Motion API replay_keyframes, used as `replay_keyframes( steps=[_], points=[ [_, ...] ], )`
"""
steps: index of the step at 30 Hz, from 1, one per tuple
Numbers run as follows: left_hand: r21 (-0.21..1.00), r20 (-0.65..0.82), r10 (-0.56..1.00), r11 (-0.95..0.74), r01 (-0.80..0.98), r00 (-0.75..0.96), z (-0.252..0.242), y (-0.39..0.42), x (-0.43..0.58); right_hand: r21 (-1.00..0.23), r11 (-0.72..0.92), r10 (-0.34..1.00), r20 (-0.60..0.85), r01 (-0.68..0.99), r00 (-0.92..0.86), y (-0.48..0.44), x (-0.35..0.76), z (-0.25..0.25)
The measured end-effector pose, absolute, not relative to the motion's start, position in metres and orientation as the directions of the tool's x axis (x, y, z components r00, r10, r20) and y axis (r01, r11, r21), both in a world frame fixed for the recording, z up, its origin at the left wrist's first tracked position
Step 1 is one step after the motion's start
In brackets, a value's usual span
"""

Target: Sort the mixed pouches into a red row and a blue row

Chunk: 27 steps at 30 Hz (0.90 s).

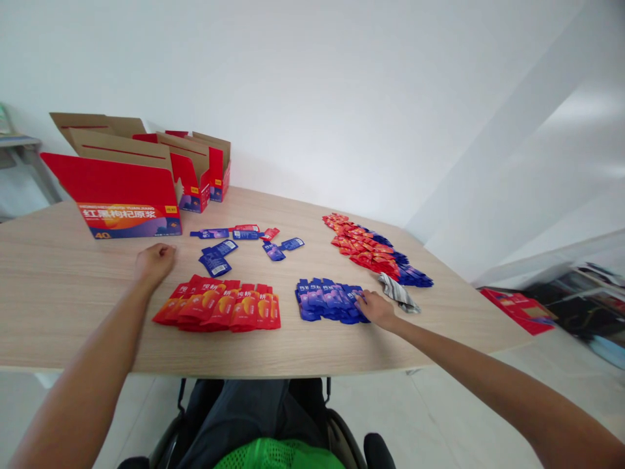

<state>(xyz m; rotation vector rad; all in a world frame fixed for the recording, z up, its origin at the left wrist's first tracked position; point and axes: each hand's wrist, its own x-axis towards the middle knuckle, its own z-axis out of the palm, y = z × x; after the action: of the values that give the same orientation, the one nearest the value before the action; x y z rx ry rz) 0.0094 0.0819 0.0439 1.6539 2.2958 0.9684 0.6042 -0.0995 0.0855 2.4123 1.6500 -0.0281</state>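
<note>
My right hand [377,310] is at the right end of a row of overlapping blue pouches [322,296], its fingers closed on the last blue pouch there. To the left lies a similar row of red pouches [224,306], fanned out near the table's front edge. My left hand [155,264] rests curled into a loose fist behind the left end of the red row, apart from the pouches, with nothing visible in it. Loose blue pouches [215,257] lie to its right. Farther right are another two blue pouches [282,247].
Open red cartons [129,218] with raised brown flaps stand at the back left. Several blue and red pouches [244,233] lie flat mid-table. A large heap of red and blue pouches [366,247] spreads at the right, beside a striped grey cloth [398,293]. A wall rises behind the table.
</note>
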Motion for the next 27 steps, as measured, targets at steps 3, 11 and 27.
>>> replay_keyframes(
  steps=[3, 11, 27],
  points=[
    [0.578, 0.237, 0.896, 0.18, 0.796, -0.375, 0.041, 0.083, 0.008, 0.16, -0.359, 0.911, -0.155, 0.92, 0.382, -0.098, 0.603, 0.088],
    [0.567, 0.252, 0.89, 0.182, 0.803, -0.38, 0.027, 0.091, 0.005, 0.184, -0.235, 0.971, 0.007, 0.954, 0.238, -0.076, 0.59, 0.098],
    [0.436, 0.34, 0.94, -0.191, 0.879, 0.035, 0.024, 0.098, 0.01, -0.116, 0.213, 0.965, -0.13, 0.97, -0.228, 0.064, 0.412, 0.045]
  ],
)
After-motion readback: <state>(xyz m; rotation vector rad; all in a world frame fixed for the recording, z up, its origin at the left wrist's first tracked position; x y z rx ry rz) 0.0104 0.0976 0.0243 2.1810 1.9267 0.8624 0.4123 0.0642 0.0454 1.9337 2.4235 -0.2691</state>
